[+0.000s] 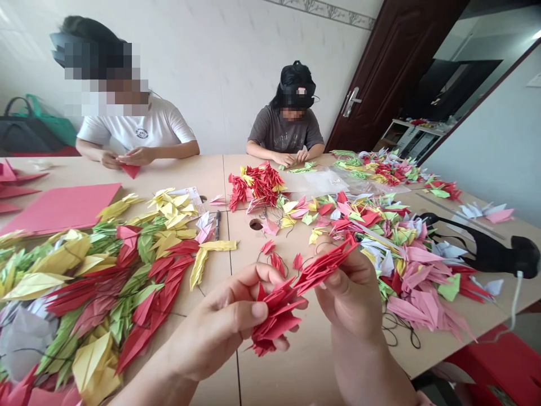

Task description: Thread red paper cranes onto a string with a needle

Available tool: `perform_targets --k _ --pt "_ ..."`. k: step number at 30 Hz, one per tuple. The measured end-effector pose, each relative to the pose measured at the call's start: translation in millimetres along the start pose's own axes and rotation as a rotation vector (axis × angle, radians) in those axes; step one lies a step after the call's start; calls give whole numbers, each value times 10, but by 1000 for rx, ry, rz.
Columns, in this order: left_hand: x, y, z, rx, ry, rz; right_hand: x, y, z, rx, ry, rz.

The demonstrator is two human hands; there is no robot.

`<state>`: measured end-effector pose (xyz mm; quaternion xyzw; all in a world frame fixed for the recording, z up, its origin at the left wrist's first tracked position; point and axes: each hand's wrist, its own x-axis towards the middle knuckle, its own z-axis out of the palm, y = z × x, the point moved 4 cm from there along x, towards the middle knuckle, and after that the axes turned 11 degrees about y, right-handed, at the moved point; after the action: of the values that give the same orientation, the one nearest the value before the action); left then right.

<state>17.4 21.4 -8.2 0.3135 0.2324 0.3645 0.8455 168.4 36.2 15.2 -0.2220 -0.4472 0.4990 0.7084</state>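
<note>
Above the near middle of the table, my left hand [230, 313] is closed around a bundle of red folded paper cranes [276, 313], with the thumb pressed on its near side. My right hand [355, 293] pinches a flat stack of red folded paper cranes [323, 266] between thumb and fingers. The stack slants up to the right, its lower left end touching or overlapping the bundle. Whether a string joins the two is hidden. Just beyond my hands lie a few small red paper pieces [276, 263] and a yellow folded strip [217, 246].
Strung paper cranes in several colours form a left heap [139, 282] and a right heap [406, 242]. A red bunch [257, 186] lies mid-table. Red paper sheets [63, 208] are far left; a black head strap [482, 248] lies right. Two people sit across, their hands on folded paper.
</note>
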Motion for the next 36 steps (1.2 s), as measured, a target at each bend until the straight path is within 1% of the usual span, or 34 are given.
perform_targets --k 6,10,13,16,21,24,26,29,32,34,36 --pt "4 22 -16 109 46 86 -29 -41 28 -3 -4 -26" --pt "7 25 -17 119 64 101 -46 -58 5 -31 -6 -79" --pt "-1 22 -20 118 75 106 -60 -61 -15 -64 24 -103" --pt "-13 14 -15 101 67 96 -61 -47 3 -72 24 -67" --pt "-31 28 24 65 18 110 -39 -16 117 -89 -57 50" --pt "-41 35 39 63 11 114 -46 -16 143 -148 -65 73" --pt "-45 40 45 43 8 114 -60 -19 122 -230 -33 69" --pt "-41 45 45 -5 8 123 -75 -34 86 -387 6 27" --pt "-26 43 39 -27 -3 144 -65 -51 96 -499 -25 -23" --pt "-16 36 31 -18 0 152 -50 -52 102 -527 -38 -20" --pt "-11 34 29 -7 1 161 -41 -40 100 -498 -48 24"
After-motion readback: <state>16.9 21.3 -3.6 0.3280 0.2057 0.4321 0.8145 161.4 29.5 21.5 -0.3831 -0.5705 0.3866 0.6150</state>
